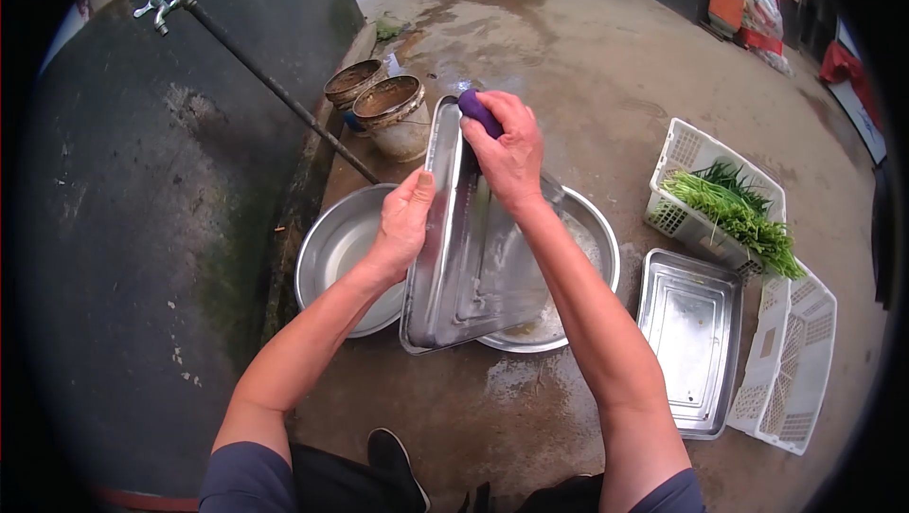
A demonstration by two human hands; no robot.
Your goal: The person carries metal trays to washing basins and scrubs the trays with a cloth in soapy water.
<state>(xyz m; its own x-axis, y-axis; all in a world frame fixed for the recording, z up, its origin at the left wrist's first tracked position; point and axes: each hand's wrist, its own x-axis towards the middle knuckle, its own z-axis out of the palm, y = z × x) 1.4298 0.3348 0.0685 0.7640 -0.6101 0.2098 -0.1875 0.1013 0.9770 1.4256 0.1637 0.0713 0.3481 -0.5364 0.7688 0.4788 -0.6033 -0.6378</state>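
Observation:
A rectangular metal tray (pixel 445 267) is held up on a tilt over two round metal basins. My left hand (pixel 407 219) is closed on the tray's left long edge, thumb on top. In my right hand (pixel 509 148) is a bunched purple cloth (pixel 480 113), pressed against the tray's far end. Beneath the tray, the left basin (pixel 327 252) shows on one side and the right basin (pixel 606 243), with some liquid in it, on the other. The tray hides part of both basins.
Two dirty buckets (pixel 402 134) stand beyond the basins. A tap (pixel 163 9) on a pipe rises at the left wall. On the right lie another metal tray (pixel 691 333), a white crate (pixel 677 158) with green vegetables (pixel 734 210) and a second white crate (pixel 786 371).

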